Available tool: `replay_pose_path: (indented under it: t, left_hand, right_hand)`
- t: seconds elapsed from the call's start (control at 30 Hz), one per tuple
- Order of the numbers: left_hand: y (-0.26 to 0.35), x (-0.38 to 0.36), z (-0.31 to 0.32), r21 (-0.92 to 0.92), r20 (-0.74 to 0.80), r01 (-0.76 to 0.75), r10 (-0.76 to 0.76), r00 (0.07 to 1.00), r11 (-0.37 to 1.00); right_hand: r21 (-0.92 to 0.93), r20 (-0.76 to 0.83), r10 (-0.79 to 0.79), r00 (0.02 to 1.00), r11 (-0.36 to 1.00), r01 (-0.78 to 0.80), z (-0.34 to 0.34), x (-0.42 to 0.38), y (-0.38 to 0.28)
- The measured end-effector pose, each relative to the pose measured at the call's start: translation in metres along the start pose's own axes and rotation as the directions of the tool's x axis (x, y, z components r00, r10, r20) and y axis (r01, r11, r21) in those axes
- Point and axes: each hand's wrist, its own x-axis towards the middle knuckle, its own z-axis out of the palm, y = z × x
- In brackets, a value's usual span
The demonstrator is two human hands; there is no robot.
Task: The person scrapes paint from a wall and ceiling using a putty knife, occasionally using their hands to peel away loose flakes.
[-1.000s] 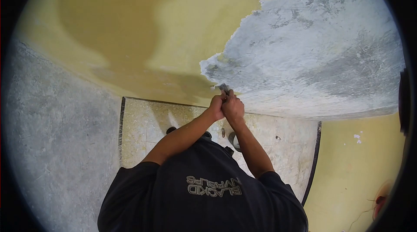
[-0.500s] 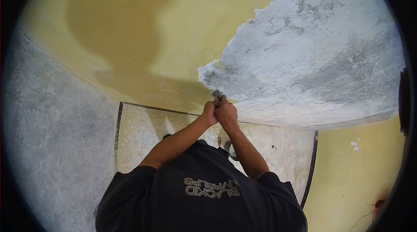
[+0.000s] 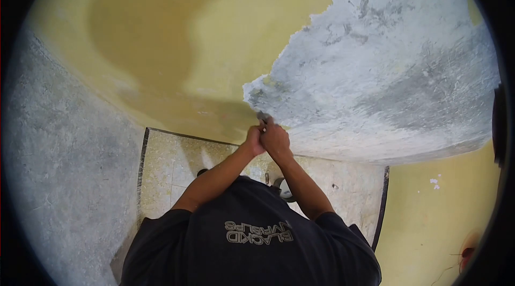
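Observation:
Both of my hands are closed together on a small scraper, its grey blade (image 3: 262,116) pressed against the wall at the lower edge of the stripped patch. My left hand (image 3: 254,140) wraps the handle from the left. My right hand (image 3: 276,139) grips it from the right, with fingers stretched toward the blade. Most of the handle is hidden by the hands. Yellow paint (image 3: 241,28) covers the wall to the left of the blade, ending in a ragged edge. Bare grey-white plaster (image 3: 343,71) shows to the right.
Speckled floor tiles (image 3: 161,162) with dark borders lie below the wall. A round white-topped object (image 3: 286,192) stands on the floor by my right forearm. A grey bare wall (image 3: 75,141) is at the left, a yellow surface (image 3: 434,216) at the right, with a red object (image 3: 468,254) near its edge.
The hands and scraper have shifted slightly left and down in the view. The whole view has also moved a little. Both hands keep their grip.

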Motion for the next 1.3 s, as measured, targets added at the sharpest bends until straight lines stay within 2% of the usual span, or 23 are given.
replay_pose_path:
  t: [0.07, 0.17, 0.2, 0.3, 0.43, 0.53, 0.6, 0.63, 0.7, 0.77, 0.83, 0.93, 1.07, 1.17, 1.23, 1.3]
  left_hand:
    - [-0.015, 0.016, -0.001, 0.051, -0.055, 0.040, -0.037, 0.998, 0.998]
    - [-0.013, 0.018, -0.004, 0.035, -0.062, 0.030, -0.027, 0.998, 0.999]
    - [-0.009, 0.015, -0.004, 0.072, -0.020, 0.006, -0.005, 1.000, 0.997]
    - [-0.010, 0.006, 0.004, 0.067, -0.055, -0.004, 0.008, 0.998, 0.998]
    - [-0.006, 0.016, -0.003, 0.035, -0.022, -0.020, 0.021, 1.000, 0.999]
    - [-0.004, -0.005, 0.021, 0.060, -0.041, -0.099, 0.102, 0.994, 0.993]
    - [-0.004, -0.011, 0.019, 0.055, -0.089, 0.036, -0.031, 0.996, 0.998]
    - [-0.008, -0.009, 0.016, 0.054, -0.093, 0.032, -0.027, 0.995, 0.998]
    - [-0.015, 0.008, 0.013, 0.104, -0.190, -0.019, 0.038, 0.981, 0.994]
    - [-0.016, 0.007, 0.007, 0.107, -0.185, -0.039, 0.059, 0.981, 0.993]
    - [-0.007, 0.002, -0.001, 0.096, -0.086, -0.042, 0.050, 0.995, 0.994]
    - [-0.006, 0.012, -0.026, 0.060, -0.100, -0.084, 0.090, 0.991, 0.995]
    - [-0.009, 0.018, -0.028, 0.033, -0.071, -0.146, 0.148, 0.987, 0.989]
    - [-0.004, 0.020, -0.030, 0.040, -0.103, -0.164, 0.167, 0.981, 0.986]
    - [-0.003, 0.005, -0.010, 0.158, -0.239, -0.168, 0.203, 0.950, 0.973]
    - [-0.002, 0.012, -0.029, 0.165, -0.205, -0.180, 0.212, 0.955, 0.970]
  right_hand:
    - [-0.039, 0.064, 0.140, 0.988, 0.990, -0.138, -0.009, -0.004, 0.012]
    - [-0.076, 0.060, 0.098, 0.993, 0.993, -0.093, -0.011, 0.000, 0.010]
    - [-0.050, 0.044, 0.083, 0.996, 0.995, -0.081, -0.002, 0.001, 0.011]
    - [-0.047, 0.043, 0.069, 0.997, 0.997, -0.067, 0.001, -0.002, 0.013]
    - [-0.052, 0.064, 0.110, 0.992, 0.993, -0.107, -0.005, 0.005, 0.005]
    - [0.015, 0.034, 0.052, 0.998, 0.999, -0.052, 0.004, 0.007, 0.009]
    - [0.023, 0.003, 0.035, 0.999, 0.999, -0.035, 0.011, -0.001, 0.012]
    - [0.026, 0.007, 0.032, 0.999, 0.999, -0.032, 0.013, -0.005, 0.015]
    - [0.025, -0.023, 0.088, 0.996, 0.996, -0.087, 0.007, -0.005, 0.022]
    - [0.042, -0.013, 0.132, 0.991, 0.990, -0.132, 0.010, -0.005, 0.019]
    - [0.104, 0.007, 0.225, 0.974, 0.969, -0.225, 0.021, -0.001, 0.017]
    - [0.159, -0.035, 0.190, 0.981, 0.970, -0.182, 0.036, -0.004, 0.022]
    - [0.156, -0.059, 0.198, 0.978, 0.970, -0.187, 0.044, 0.000, 0.026]
    - [0.232, -0.058, 0.251, 0.966, 0.945, -0.232, 0.061, 0.001, 0.027]
    - [0.361, -0.216, 0.248, 0.944, 0.919, -0.159, 0.080, 0.000, 0.032]
    - [0.385, -0.143, 0.263, 0.954, 0.903, -0.191, 0.079, -0.001, 0.032]
